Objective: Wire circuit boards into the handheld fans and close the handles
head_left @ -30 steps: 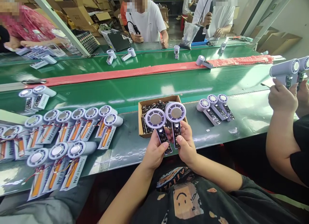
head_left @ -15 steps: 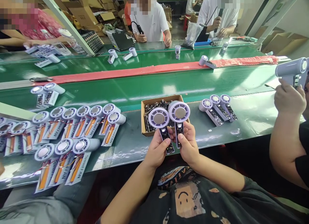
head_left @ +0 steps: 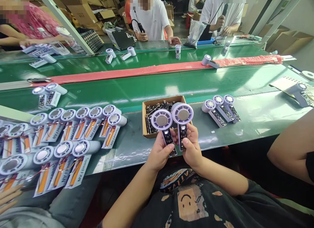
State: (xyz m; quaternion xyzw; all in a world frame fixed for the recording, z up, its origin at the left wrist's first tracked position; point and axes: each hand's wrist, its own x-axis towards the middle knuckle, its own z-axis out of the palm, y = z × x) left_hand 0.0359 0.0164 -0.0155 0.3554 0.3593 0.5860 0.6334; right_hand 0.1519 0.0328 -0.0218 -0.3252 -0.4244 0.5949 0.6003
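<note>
Two lilac handheld fans are held side by side above the table's near edge, heads up, with bare circuit boards and small lit displays along their handles. My left hand (head_left: 159, 153) is closed round the handle of the left fan (head_left: 162, 120), its thumb resting on the board. Round the right fan (head_left: 182, 114) my right hand (head_left: 192, 146) is closed in the same way, thumb on the board's edge. Directly behind the two heads, partly covered by them, stands a cardboard box (head_left: 150, 135) with many black circuit boards (head_left: 157, 107) inside.
Several fans with orange batteries (head_left: 93, 129) lie in rows at left. Three fans with exposed boards (head_left: 218, 106) lie to the right of the box. A red strip (head_left: 137, 70) runs along the green belt (head_left: 117, 88). Co-workers sit opposite and on both sides.
My hands and both fans hold nearly still. The right neighbour's fan now lies on the table. A neighbour's hand and another battery fan appear at lower left; the worker opposite reaches toward an upright fan.
</note>
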